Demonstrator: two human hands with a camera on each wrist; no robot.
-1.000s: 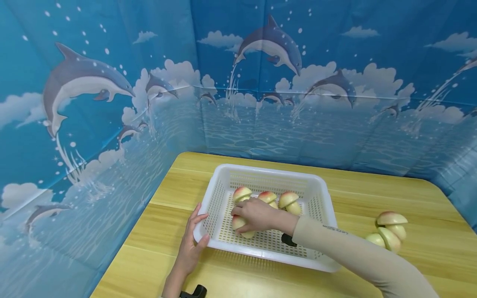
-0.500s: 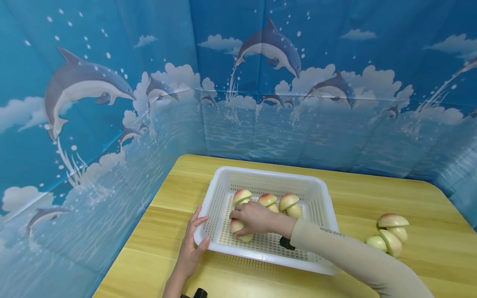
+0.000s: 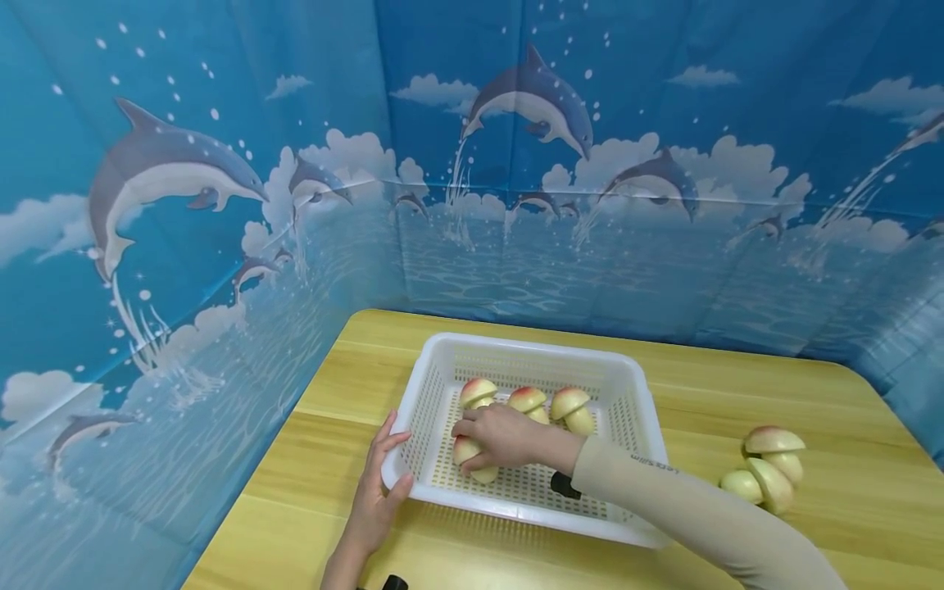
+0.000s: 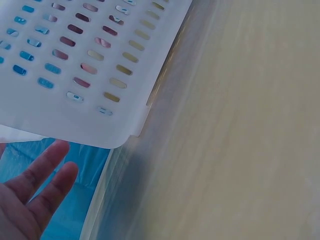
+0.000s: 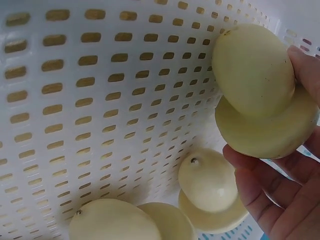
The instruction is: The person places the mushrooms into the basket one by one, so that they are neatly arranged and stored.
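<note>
A white perforated plastic basket (image 3: 531,510) stands on the wooden table. My right hand (image 3: 505,434) is inside it, toward its left part. Thumb and fingers hold a mushroom (image 5: 255,70), pale yellow-green with a red-tinged cap, partly covered by the hand in the head view. Behind it in the basket are a left mushroom (image 3: 479,392), a middle mushroom (image 3: 528,399) and a right mushroom (image 3: 571,403). My left hand (image 3: 374,496) rests at the basket's near left corner, fingers along the outer wall and thumb by the near rim. Its fingers look straight in the left wrist view.
Two more mushrooms lie together on the table (image 3: 708,410) right of the basket: a back mushroom (image 3: 774,440) and a front mushroom (image 3: 770,483). A blue dolphin-print curtain (image 3: 472,246) hangs behind and left of the table.
The right hand and its mushroom have shifted slightly left and nearer within the basket. The left hand stays at the corner. The head view has tilted slightly.
</note>
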